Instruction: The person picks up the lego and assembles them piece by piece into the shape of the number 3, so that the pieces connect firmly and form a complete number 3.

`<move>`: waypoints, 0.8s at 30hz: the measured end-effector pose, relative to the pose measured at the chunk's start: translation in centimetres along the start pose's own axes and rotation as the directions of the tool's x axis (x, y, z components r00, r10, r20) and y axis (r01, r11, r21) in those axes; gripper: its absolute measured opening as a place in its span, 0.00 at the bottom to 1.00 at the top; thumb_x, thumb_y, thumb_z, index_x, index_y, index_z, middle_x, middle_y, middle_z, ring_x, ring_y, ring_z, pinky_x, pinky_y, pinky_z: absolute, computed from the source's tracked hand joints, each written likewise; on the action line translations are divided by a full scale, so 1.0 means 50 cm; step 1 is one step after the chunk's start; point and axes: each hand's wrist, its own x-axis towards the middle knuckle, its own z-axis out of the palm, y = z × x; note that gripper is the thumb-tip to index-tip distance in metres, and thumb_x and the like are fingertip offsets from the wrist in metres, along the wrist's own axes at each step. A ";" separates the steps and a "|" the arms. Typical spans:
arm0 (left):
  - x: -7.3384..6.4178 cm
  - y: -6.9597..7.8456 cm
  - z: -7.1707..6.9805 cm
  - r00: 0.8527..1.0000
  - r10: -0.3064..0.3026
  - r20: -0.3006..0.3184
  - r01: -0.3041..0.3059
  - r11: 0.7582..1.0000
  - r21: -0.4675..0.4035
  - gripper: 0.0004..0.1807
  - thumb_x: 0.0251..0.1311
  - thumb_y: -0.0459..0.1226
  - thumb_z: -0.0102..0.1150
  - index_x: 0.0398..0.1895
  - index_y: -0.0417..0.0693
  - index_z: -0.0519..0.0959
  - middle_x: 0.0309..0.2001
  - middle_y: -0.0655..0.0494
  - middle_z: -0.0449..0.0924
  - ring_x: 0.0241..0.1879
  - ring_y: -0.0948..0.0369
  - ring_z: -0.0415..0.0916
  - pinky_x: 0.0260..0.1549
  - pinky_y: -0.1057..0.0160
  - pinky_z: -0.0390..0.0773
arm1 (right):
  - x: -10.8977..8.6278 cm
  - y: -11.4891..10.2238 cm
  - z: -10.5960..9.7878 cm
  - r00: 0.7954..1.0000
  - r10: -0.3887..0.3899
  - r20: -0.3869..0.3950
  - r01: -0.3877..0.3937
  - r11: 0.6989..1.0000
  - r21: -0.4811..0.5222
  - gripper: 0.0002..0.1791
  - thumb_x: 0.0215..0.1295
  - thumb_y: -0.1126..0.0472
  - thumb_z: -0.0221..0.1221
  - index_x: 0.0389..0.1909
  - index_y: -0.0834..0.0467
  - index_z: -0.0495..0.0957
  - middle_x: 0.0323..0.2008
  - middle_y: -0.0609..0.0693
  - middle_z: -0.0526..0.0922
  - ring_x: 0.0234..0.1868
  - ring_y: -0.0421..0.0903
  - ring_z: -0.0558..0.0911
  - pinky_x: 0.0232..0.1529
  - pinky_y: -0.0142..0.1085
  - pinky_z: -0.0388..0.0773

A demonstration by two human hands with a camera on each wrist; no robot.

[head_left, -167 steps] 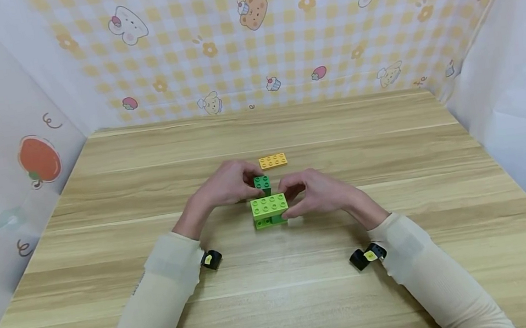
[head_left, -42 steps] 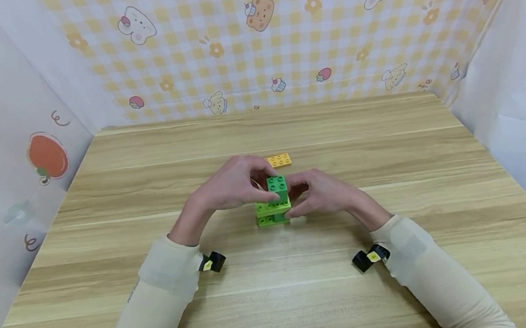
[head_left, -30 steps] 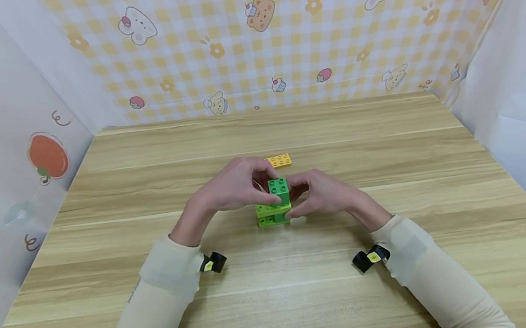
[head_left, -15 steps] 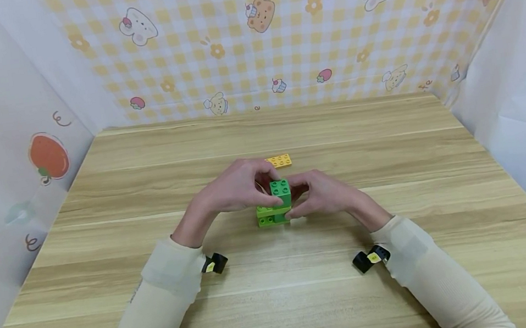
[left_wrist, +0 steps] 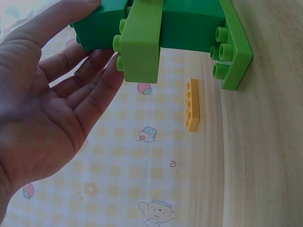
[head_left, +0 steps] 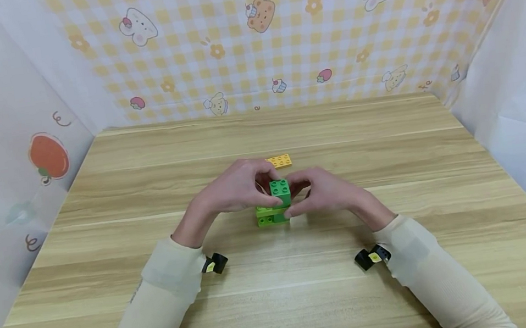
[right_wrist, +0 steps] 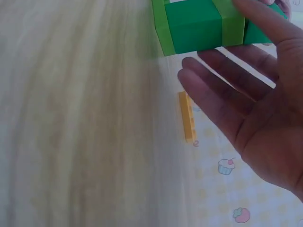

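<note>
At the middle of the table a small stack of toy building bricks stands between my two hands. My left hand (head_left: 238, 186) pinches the top green brick (head_left: 281, 200), which sits on the right end of a light green brick (left_wrist: 142, 47). Under that, a second green brick (left_wrist: 191, 26) rests on a light green base brick (left_wrist: 239, 59) on the table. From the right, my right hand (head_left: 324, 192) holds the light green upper brick between thumb and fingers. In the right wrist view its lower fingers (right_wrist: 208, 92) extend free beneath.
A flat yellow-orange brick (head_left: 280, 161) lies on the wooden table (head_left: 280, 294) just behind the stack, partly hidden by the left hand in the head view. A checked cloth (head_left: 225, 25) hangs at the table's back edge. White sheets hang at both sides.
The left hand has brought the green brick from behind the stack onto its top, over the right end. It then moved slightly right and down. The right hand has stayed at the stack.
</note>
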 end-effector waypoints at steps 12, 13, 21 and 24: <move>-0.001 0.004 0.001 1.000 0.019 0.000 -0.019 1.000 0.017 0.12 0.57 0.37 0.77 0.42 0.47 0.85 0.38 0.56 0.84 0.36 0.61 0.81 0.40 0.62 0.82 | 0.000 -0.016 0.001 0.998 -0.040 -0.052 0.041 0.999 0.015 0.12 0.61 0.60 0.75 0.44 0.52 0.87 0.43 0.47 0.90 0.48 0.46 0.88 0.47 0.43 0.88; -0.001 0.004 0.002 1.000 0.025 0.000 -0.025 1.000 0.017 0.12 0.56 0.37 0.77 0.42 0.47 0.85 0.38 0.56 0.84 0.36 0.61 0.81 0.40 0.62 0.82 | 0.000 -0.017 0.001 0.998 -0.041 -0.053 0.042 0.999 0.013 0.12 0.61 0.60 0.75 0.44 0.53 0.87 0.43 0.46 0.90 0.47 0.46 0.88 0.47 0.43 0.88; -0.005 0.004 0.005 0.998 0.057 -0.018 -0.056 0.997 0.045 0.13 0.55 0.37 0.79 0.41 0.48 0.85 0.39 0.57 0.83 0.37 0.61 0.80 0.41 0.63 0.82 | 0.002 -0.018 0.004 0.996 -0.059 -0.061 0.059 0.998 -0.008 0.11 0.60 0.61 0.76 0.43 0.53 0.86 0.42 0.47 0.91 0.46 0.45 0.89 0.46 0.40 0.88; -0.005 0.001 0.008 0.998 0.062 -0.025 -0.061 0.997 0.045 0.13 0.54 0.37 0.79 0.41 0.49 0.85 0.39 0.57 0.83 0.37 0.61 0.80 0.41 0.63 0.82 | 0.002 -0.015 0.006 0.995 -0.069 -0.065 0.068 0.998 -0.017 0.11 0.60 0.61 0.76 0.42 0.53 0.86 0.40 0.46 0.91 0.45 0.44 0.89 0.47 0.40 0.88</move>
